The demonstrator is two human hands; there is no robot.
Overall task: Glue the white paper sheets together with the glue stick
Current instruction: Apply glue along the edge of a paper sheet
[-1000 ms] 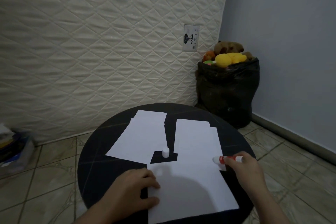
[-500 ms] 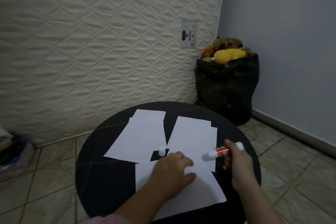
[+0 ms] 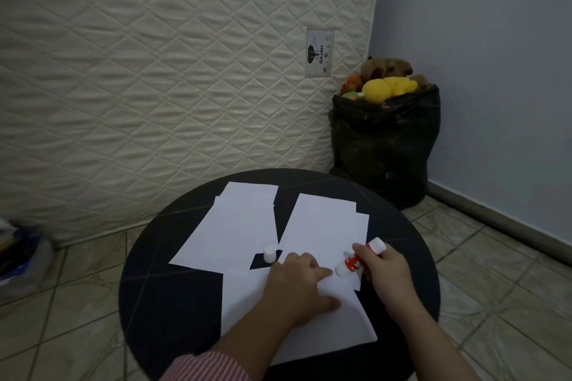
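Observation:
Three groups of white paper lie on a round black table (image 3: pixel 173 294). The nearest sheet (image 3: pixel 247 306) lies in front of me, and my left hand (image 3: pixel 301 284) presses flat on its upper part. My right hand (image 3: pixel 385 275) grips a red and white glue stick (image 3: pixel 353 263), its uncapped tip pointing down-left at the near sheet's upper right corner. The white cap (image 3: pixel 269 254) stands upright on the table between the sheets. A left stack of paper (image 3: pixel 235 226) and a right stack of paper (image 3: pixel 322 223) lie farther back.
A quilted mattress (image 3: pixel 154 71) leans against the wall behind the table. A black bag (image 3: pixel 383 145) full of stuffed toys stands in the corner at the right. Tiled floor surrounds the table, with a pile of things (image 3: pixel 18 250) at the far left.
My left hand moved from the near sheet's left edge up to its upper middle. My right hand brought the glue stick down and leftwards to the sheet's corner.

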